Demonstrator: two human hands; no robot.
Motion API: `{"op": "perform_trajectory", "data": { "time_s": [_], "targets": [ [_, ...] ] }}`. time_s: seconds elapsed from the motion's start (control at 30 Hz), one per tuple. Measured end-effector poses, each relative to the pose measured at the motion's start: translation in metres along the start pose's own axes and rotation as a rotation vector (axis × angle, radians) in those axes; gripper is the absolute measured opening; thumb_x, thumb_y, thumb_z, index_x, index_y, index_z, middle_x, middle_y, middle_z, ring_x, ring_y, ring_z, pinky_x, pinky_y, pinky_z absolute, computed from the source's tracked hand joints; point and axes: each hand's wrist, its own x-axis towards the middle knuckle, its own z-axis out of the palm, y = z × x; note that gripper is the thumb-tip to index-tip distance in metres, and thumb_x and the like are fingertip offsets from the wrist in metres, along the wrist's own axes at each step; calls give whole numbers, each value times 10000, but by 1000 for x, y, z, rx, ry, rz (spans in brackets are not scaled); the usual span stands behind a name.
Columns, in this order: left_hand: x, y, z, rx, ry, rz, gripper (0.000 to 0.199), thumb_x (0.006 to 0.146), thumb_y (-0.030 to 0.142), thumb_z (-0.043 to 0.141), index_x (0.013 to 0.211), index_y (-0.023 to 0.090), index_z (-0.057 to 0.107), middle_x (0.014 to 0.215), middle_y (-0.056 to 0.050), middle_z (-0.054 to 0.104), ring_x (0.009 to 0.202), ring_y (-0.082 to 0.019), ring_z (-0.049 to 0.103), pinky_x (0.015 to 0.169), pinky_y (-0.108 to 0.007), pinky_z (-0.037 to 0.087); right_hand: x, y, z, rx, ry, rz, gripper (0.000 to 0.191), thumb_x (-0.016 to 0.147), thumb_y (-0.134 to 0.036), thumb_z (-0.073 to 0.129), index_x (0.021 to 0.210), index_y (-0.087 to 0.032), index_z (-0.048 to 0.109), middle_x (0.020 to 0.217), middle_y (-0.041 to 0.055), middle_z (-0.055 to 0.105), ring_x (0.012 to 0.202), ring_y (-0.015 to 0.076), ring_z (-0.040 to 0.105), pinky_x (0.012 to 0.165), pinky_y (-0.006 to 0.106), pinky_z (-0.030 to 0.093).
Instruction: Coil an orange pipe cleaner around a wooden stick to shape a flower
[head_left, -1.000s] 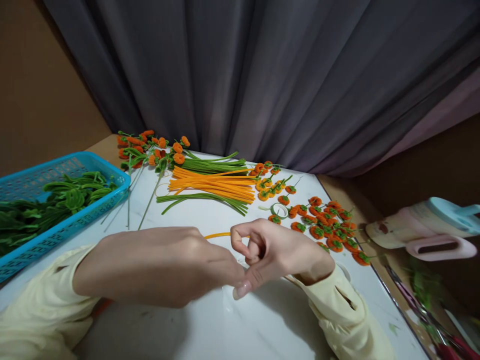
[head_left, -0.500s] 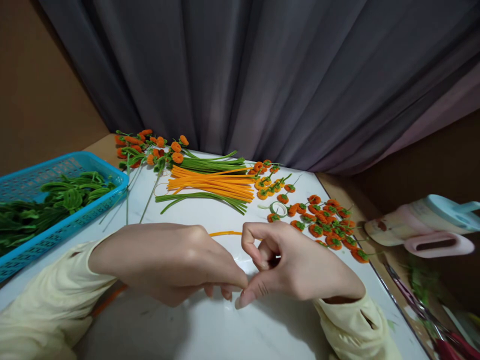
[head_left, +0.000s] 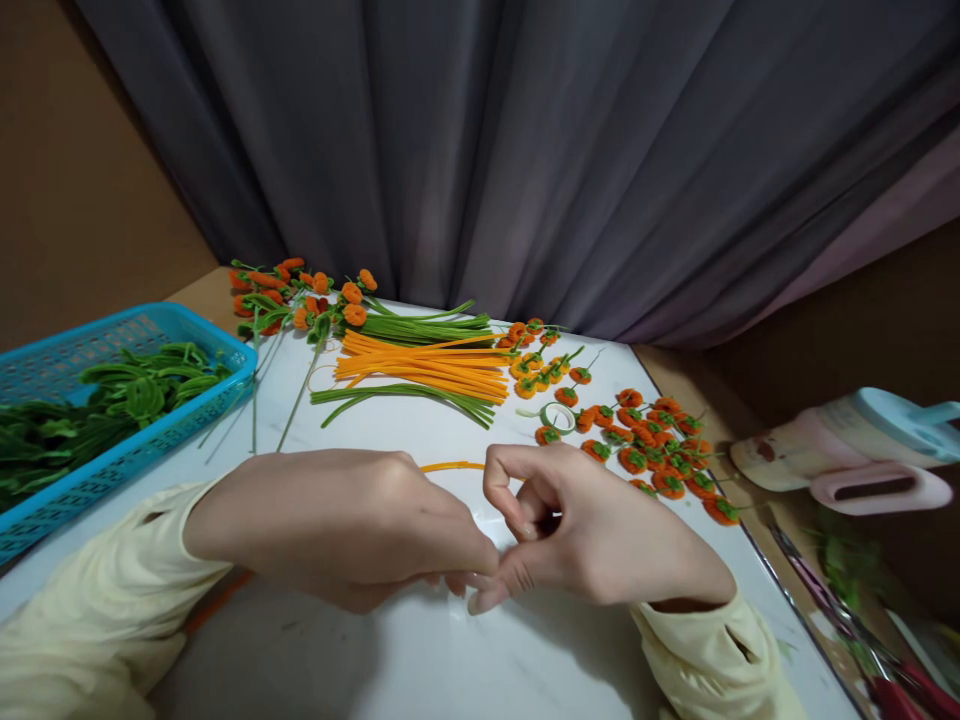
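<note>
My left hand [head_left: 360, 530] and my right hand [head_left: 574, 530] meet low over the middle of the white tabletop. Both are closed, fingertips pinched together, and whatever is between them is too hidden to make out. Behind the hands a yellow-orange chenille stem [head_left: 454, 466] shows in part, its ends covered by my fingers. An orange strip [head_left: 217, 602] lies partly under my left forearm. Just beyond, on the table, are a bundle of orange chenille stems [head_left: 424, 365] and green chenille stems [head_left: 412, 398].
At the left stands a blue plastic basket [head_left: 135, 442] of green fuzzy leaves. Orange flower heads [head_left: 649, 435] cluster at the right, beside a roll of tape [head_left: 559, 418]. Stemmed orange flowers [head_left: 281, 290] lie at the back left. A tumbler [head_left: 840, 440] and scissors [head_left: 832, 605] lie far right.
My left hand has shifted slightly right and turned a little, so less of its lower fingertips shows. My right hand is almost unmoved.
</note>
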Motion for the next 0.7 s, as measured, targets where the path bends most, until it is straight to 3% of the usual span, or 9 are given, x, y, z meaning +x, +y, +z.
{"op": "perform_trajectory", "data": {
  "time_s": [0.23,0.47,0.7],
  "targets": [
    [-1,-1,1,82,10,14,412,676,-68,370,926,195,564,779,43,637,633,-72,553,607,-153,366,-1,-1,-3,-3,5,9,487,536,-308,803,604,-174,339,462,-113,323,424,23,261,352,149,177],
    [-7,-2,2,114,33,-46,439,756,-35,360,1059,223,546,891,17,647,720,-96,590,637,-158,396,0,-1,-2,-49,64,-38,438,626,-208,746,609,-174,310,440,-123,295,410,16,228,343,123,157],
    [-6,-4,8,83,77,-53,318,812,46,367,978,209,584,761,-1,628,625,-105,579,593,-165,413,2,2,3,-130,80,-37,371,670,-185,683,621,-179,315,427,-122,297,401,20,242,342,118,157]
  ]
}}
